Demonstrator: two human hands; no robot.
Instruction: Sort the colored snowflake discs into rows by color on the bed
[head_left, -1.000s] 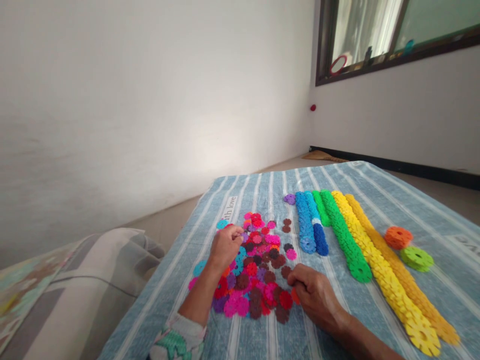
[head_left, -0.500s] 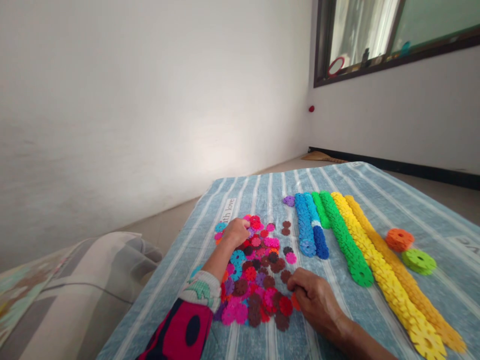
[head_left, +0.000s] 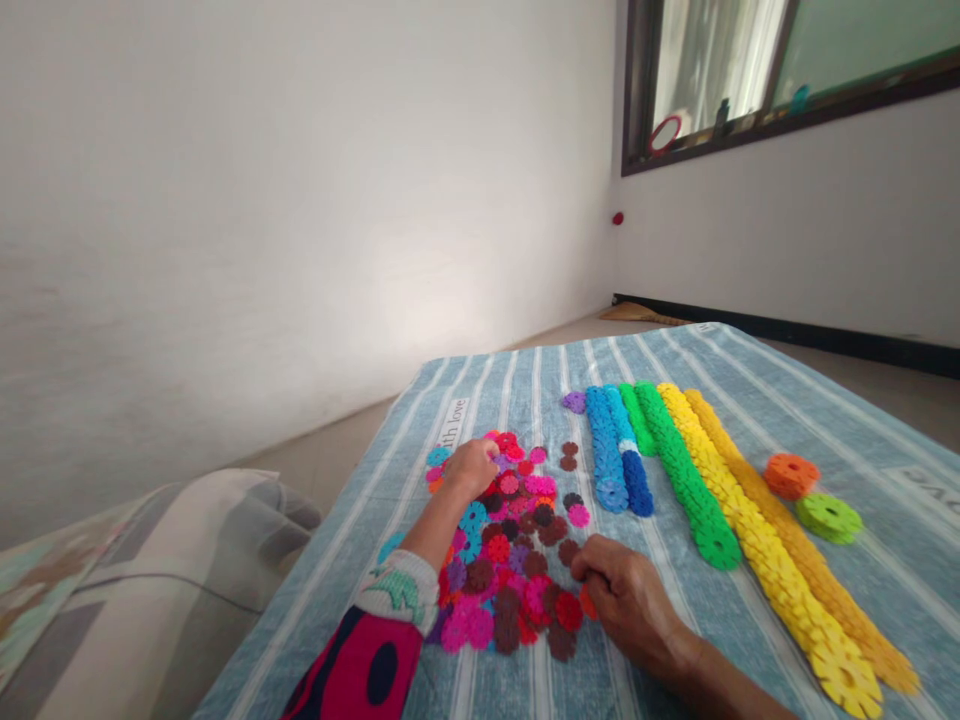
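A loose pile of plastic snowflake discs [head_left: 497, 548] in pink, red, brown, blue and purple is spread on the striped cloth. My left hand [head_left: 471, 468] is closed over the pile's far left part, its fingertips bent down; whatever they pinch is hidden. By the pile's near right edge my right hand [head_left: 626, 598] is curled into a loose fist, and an orange snowflake disc [head_left: 589, 602] peeks out under its fingers. A brown disc [head_left: 568, 552] lies just beyond that hand's knuckles.
Right of the pile lie rows of overlapping discs: blue [head_left: 606, 450], green [head_left: 686, 480], yellow [head_left: 765, 540] and darker yellow [head_left: 810, 550]. An orange stack [head_left: 791, 475] and a lime stack [head_left: 829, 517] stand farther right. Grey checked fabric [head_left: 172, 580] is at the left.
The view has shifted very slightly, moving the rows a little to the left. Both hands keep nearly the same place and pose over the pile.
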